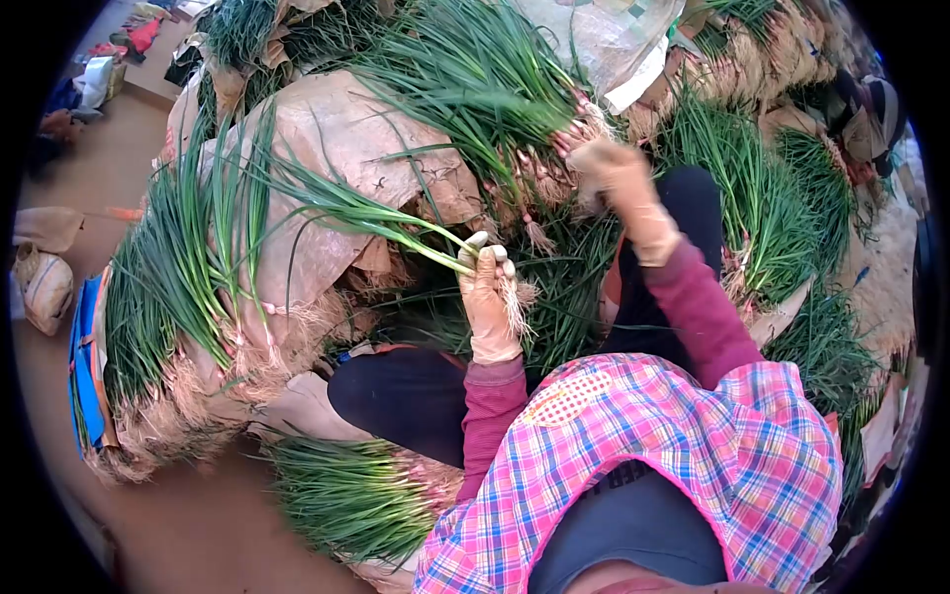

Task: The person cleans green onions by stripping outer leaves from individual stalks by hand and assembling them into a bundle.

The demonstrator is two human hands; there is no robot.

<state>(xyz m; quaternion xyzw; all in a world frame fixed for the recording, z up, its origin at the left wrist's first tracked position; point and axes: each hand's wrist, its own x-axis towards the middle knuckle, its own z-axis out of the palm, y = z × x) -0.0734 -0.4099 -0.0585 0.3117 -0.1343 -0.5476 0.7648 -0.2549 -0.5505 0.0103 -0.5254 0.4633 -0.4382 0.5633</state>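
My left hand (487, 309), in a light rubber glove, is closed around a few green garlic plants (401, 226). Their long leaves reach up to the left, and pale roots hang at the right of the fingers. My right hand (633, 203), also gloved, is at the root end of a large heap of green garlic (475, 84). Motion smears its fingers, so whether they grip anything is hidden. Below the left arm lies a neat bunch of green garlic (351, 495), its roots toward my leg.
A brown sheet (346, 139) lies between the heap and a row of green garlic (168, 287) on the left. More green garlic (747, 198) stands at the right. A whitish plastic sack (604, 45) lies at the top. My bent knees flank loose leaves (569, 287).
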